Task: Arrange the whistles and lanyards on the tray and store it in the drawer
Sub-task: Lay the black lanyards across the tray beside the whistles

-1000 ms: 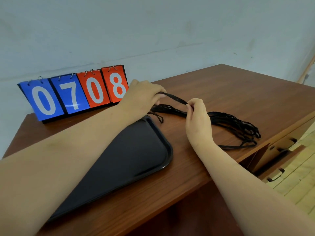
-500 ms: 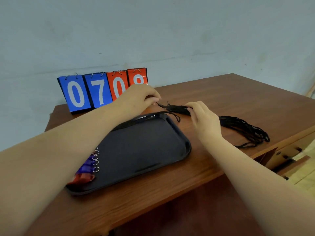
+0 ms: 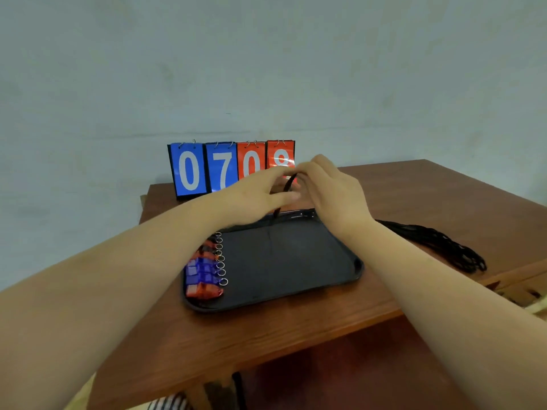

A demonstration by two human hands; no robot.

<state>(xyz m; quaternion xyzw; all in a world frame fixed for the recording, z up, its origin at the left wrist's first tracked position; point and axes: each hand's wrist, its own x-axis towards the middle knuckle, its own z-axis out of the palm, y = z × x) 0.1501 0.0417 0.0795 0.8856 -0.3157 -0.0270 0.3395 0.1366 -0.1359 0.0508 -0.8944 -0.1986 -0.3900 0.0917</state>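
A black tray (image 3: pixel 296 279) lies on the wooden table. Along its left edge sit several blue and red whistles (image 3: pixel 202 272) in a column, each with a metal ring. My left hand (image 3: pixel 254 196) and my right hand (image 3: pixel 331 190) meet above the tray's far edge and together pinch one black lanyard (image 3: pixel 288 184), which hangs down toward the tray. A bundle of several more black lanyards (image 3: pixel 444 247) lies on the table to the right of the tray, partly hidden by my right forearm.
A flip scoreboard (image 3: pixel 231 168) reading 0708 stands at the back of the wooden table (image 3: pixel 444 196) against the wall. The table's front edge runs below the tray. Part of a drawer front (image 3: pixel 521 287) shows at the far right.
Both hands have lifted one lanyard off the bundle and carried it left, over the tray's far edge. The view has swung so the whistles on the tray show.
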